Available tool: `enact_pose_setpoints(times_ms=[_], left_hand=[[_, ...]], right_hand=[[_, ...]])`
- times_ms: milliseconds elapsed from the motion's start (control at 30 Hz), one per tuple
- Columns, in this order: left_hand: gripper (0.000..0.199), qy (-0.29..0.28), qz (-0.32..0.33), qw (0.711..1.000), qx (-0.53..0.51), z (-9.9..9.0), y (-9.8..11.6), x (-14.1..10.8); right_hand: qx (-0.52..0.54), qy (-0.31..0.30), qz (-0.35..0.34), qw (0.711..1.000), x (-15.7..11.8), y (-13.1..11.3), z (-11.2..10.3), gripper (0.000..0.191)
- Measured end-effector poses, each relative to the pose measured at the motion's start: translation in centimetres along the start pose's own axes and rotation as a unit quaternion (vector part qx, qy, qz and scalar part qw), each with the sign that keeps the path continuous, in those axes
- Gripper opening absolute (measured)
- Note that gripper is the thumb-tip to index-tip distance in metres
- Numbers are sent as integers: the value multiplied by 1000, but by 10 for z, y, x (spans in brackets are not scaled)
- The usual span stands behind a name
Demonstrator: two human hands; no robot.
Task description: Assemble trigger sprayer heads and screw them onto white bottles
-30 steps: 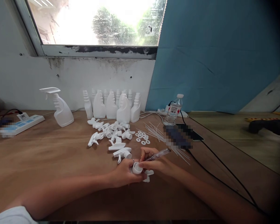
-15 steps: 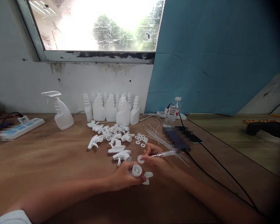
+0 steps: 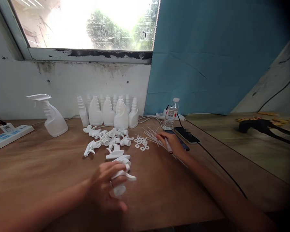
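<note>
My left hand (image 3: pixel 108 182) is closed around a white trigger sprayer head (image 3: pixel 129 176) low in the middle of the head view. The sprayer's lever sticks out to the right, and fingers cover part of its body. Just beyond that hand lie two more sprayer heads (image 3: pixel 115 154). My right hand (image 3: pixel 171 143) grips a slim tool with a clear handle (image 3: pixel 168 146), its tip hidden. Those fingers are over a loose bunch of thin white tubes (image 3: pixel 151 135); whether they pinch one is unclear. Several flat white washers (image 3: pixel 142 148) lie left of the right hand.
A heap of sprayer heads (image 3: pixel 103 138) lies before a row of white bottles (image 3: pixel 121 116) by the wall. One assembled spray bottle (image 3: pixel 55 120) stands left, near a power strip (image 3: pixel 14 135). A water bottle (image 3: pixel 170 116), phones (image 3: pixel 186 134) and a black cable (image 3: pixel 222 172) are right.
My right hand has moved away from the left hand, up to the tubes; the washer it held no longer shows. My left hand has turned the sprayer head over. The view has shifted right.
</note>
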State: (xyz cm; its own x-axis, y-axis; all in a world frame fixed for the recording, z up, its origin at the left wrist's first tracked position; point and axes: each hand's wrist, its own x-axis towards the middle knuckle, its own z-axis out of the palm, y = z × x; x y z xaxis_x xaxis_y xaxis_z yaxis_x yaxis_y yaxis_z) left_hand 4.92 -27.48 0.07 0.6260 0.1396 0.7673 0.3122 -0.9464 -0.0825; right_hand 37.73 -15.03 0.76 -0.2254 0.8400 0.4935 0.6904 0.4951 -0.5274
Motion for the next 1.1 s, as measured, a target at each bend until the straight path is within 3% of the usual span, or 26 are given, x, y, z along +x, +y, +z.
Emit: enact_pose_setpoints(times_ms=[67, 167, 300, 667, 867, 1000, 1100], left_hand=[[51, -2, 6, 997, 76, -17, -21, -15], [31, -46, -46, 990, 125, -38, -48, -38], [20, -69, -104, 981, 151, -53, -65, -52], [17, -118, -33, 983, 134, -46, -65, -51], [22, -160, -49, 976, 136, -40, -64, -54], [32, -129, -39, 981, 139, -47, -77, -57], [23, -34, -150, 958, 242, -67, -106, -73]], right_hand=[[-14, 0, 1, 1000, 4, 11, -3, 34], [-29, -22, -4, 999, 6, 22, -2, 28], [-45, -65, -14, 997, 6, 24, 3, 19], [-83, -120, 17, 989, 2, 25, 8, 5], [-88, -115, 26, 989, 3, 25, 6, 5], [-90, -102, 24, 990, 4, 25, 4, 6], [-84, -86, 14, 993, 3, 26, 5, 7]])
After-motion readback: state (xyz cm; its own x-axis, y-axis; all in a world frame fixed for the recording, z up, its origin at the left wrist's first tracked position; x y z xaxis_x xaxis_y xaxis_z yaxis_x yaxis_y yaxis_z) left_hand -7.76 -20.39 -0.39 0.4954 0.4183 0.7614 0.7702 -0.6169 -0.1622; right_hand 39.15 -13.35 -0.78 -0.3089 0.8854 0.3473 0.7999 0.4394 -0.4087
